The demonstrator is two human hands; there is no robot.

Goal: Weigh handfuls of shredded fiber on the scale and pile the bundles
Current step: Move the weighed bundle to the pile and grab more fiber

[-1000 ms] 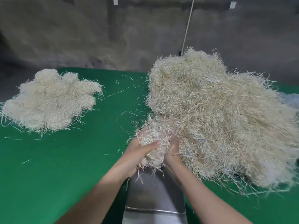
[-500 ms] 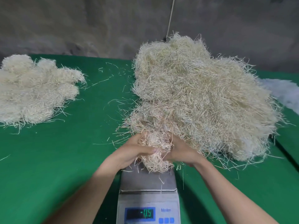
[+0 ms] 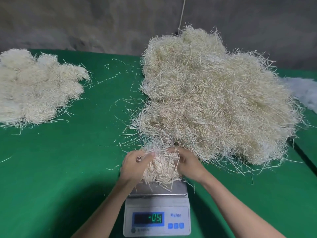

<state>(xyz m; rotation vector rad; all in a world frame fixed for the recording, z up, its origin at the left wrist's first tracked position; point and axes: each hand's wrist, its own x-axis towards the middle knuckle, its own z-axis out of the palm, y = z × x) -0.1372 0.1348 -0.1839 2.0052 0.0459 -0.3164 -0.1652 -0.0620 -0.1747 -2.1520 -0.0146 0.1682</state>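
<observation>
Nearest the person, below both wrists, stands the scale (image 3: 157,220). Its lit display (image 3: 148,219) shows green digits with a minus sign in front, and three blue buttons (image 3: 175,225) sit to the display's right. The steel platform (image 3: 178,189) lies directly under the hands.

Over that platform the two hands clasp a handful of shredded fiber (image 3: 161,167) between them. The left hand (image 3: 133,166) wraps its left side, with the fingers curled in over the top and the thumb tucked into the strands. The right hand (image 3: 187,163) cups the right side, with its fingers bent and buried in the fiber. Neither hand is spread flat; both grasp the clump. Its lowest strands trail down onto the platform, but whether its weight rests there cannot be told.

Just beyond the hands, spreading away past the right hand, the large loose heap (image 3: 214,100) of the same pale fiber rises. Its near fringe touches the top of the handful. Well off past the left hand lies the pile of bundles (image 3: 34,90), lower and flatter. Stray strands are scattered across the green table cover (image 3: 60,169) between the two masses. Far beyond the right hand, at the heap's edge, a patch of white fluffy material (image 3: 305,93) shows. Behind everything stands a grey wall (image 3: 85,23) with a thin cord (image 3: 182,11) hanging down it.
</observation>
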